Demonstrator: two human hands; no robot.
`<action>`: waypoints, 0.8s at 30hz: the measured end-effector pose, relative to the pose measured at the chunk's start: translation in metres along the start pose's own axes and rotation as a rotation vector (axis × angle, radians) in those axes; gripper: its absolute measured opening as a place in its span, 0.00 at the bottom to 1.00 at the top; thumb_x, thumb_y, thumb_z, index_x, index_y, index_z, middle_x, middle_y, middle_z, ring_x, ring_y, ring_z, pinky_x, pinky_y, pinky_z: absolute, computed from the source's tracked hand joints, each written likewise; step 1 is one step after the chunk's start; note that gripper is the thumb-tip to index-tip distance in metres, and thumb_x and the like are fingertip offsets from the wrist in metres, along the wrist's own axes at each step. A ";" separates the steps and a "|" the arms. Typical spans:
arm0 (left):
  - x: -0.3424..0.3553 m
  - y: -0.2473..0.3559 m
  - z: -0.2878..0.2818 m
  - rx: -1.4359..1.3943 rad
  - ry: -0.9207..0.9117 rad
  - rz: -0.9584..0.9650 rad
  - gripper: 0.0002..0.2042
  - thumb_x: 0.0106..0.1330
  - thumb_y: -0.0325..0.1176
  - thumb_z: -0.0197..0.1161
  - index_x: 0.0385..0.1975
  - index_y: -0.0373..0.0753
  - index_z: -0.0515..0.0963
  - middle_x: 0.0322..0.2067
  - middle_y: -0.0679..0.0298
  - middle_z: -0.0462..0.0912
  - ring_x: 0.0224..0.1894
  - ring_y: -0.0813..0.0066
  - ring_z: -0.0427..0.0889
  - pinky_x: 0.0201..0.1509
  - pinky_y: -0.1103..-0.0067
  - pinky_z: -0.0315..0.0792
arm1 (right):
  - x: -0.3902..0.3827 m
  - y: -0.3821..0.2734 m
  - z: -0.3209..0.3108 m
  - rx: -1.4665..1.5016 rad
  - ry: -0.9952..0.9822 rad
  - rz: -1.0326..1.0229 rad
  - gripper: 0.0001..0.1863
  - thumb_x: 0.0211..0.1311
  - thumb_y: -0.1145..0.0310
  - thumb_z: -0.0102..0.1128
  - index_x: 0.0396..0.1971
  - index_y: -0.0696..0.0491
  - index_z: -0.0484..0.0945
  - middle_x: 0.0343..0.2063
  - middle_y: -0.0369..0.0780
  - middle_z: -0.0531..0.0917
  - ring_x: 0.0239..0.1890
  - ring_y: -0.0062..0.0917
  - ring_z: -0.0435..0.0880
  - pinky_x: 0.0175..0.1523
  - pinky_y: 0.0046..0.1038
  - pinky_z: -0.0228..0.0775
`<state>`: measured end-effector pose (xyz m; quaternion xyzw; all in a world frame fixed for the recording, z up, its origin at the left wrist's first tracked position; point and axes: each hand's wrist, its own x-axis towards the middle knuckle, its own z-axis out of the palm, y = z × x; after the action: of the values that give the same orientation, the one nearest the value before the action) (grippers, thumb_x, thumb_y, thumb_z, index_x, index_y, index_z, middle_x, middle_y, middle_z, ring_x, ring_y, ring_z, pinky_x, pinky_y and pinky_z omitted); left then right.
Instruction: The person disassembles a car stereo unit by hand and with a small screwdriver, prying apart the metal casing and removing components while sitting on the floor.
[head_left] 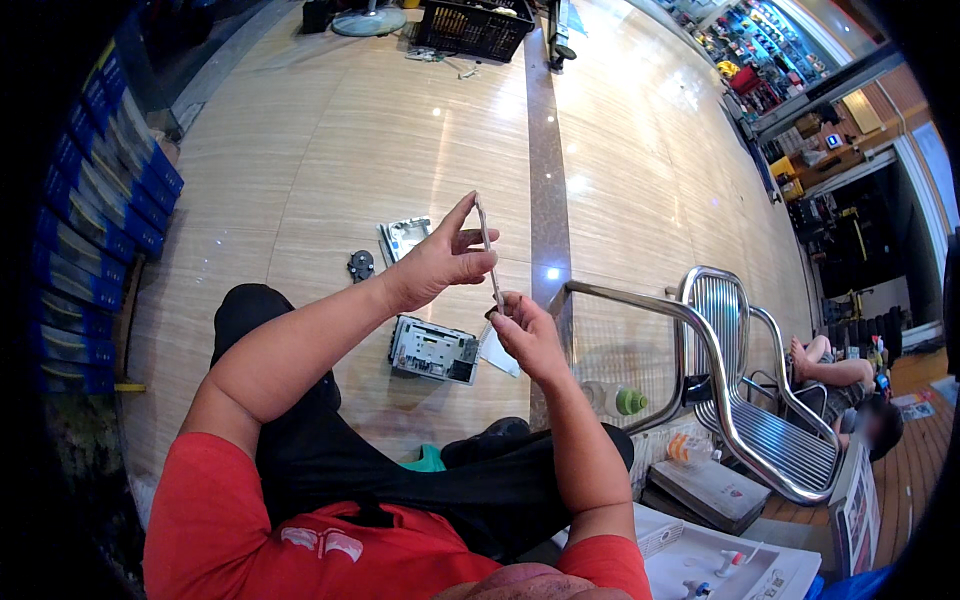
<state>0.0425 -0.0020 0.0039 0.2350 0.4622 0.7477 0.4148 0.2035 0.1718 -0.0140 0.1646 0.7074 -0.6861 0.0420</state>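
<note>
A thin, flat, light-coloured panel (487, 232) stands nearly edge-on before me, so its faces hardly show. My left hand (440, 262) grips it along the upper part, with fingers on the far end and thumb against its side. At its lower end, my right hand (526, 335) pinches it between thumb and fingers. Below them on the floor lies an opened grey-white device housing (433, 349) with dark parts inside. A white sheet-like piece (499, 352) is beside it. Further off are a white shell part (404, 236) and a dark round part (360, 265).
A metal slatted chair (715, 310) stands on the right, near a green-capped bottle (630, 402). Another person (838, 372) is beyond it. Blue boxes (85, 260) are stacked at left; a black crate (470, 30) sits at the far side. A white panel with fittings (735, 575) lies lower right.
</note>
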 end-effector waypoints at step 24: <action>-0.003 -0.001 0.007 0.041 -0.021 0.042 0.53 0.63 0.37 0.75 0.79 0.44 0.38 0.66 0.51 0.66 0.67 0.61 0.71 0.68 0.64 0.71 | 0.002 0.006 0.002 -0.264 0.022 -0.168 0.28 0.61 0.62 0.71 0.57 0.60 0.77 0.40 0.38 0.85 0.26 0.14 0.74 0.33 0.22 0.69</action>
<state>0.0500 -0.0004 0.0061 0.2610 0.4678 0.7443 0.3989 0.2035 0.1700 -0.0206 0.1054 0.8033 -0.5861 -0.0021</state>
